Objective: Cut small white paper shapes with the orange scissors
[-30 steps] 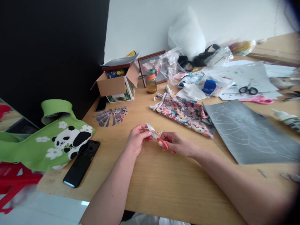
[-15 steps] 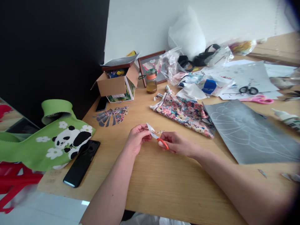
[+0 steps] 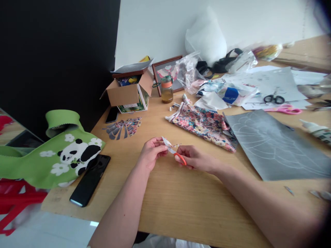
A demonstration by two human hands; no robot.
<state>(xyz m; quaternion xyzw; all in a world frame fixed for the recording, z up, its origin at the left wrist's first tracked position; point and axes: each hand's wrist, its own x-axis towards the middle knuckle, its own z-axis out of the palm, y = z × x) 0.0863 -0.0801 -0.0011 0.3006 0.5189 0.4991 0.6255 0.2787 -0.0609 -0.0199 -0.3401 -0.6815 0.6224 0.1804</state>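
My left hand pinches a small pale piece, which looks like paper or fabric. In my right hand is a pair of scissors with orange handles, its blades pointing left at that piece. The scissor tips are partly hidden by the piece and my left fingers. Just behind the blades, a tiny patterned scrap shows. Farther back lies a folded floral cloth. Left of my hands, cut pieces in grey and floral print lie in a fan shape on the wooden table.
A black phone and a green panda bag lie at the left edge. An open carton and a jar stand behind. To the right are a grey sheet with white lines, pink scissors and black scissors.
Both hands stay in almost the same place. The scissor blades have shifted very slightly against the pale piece; nothing else has visibly moved.
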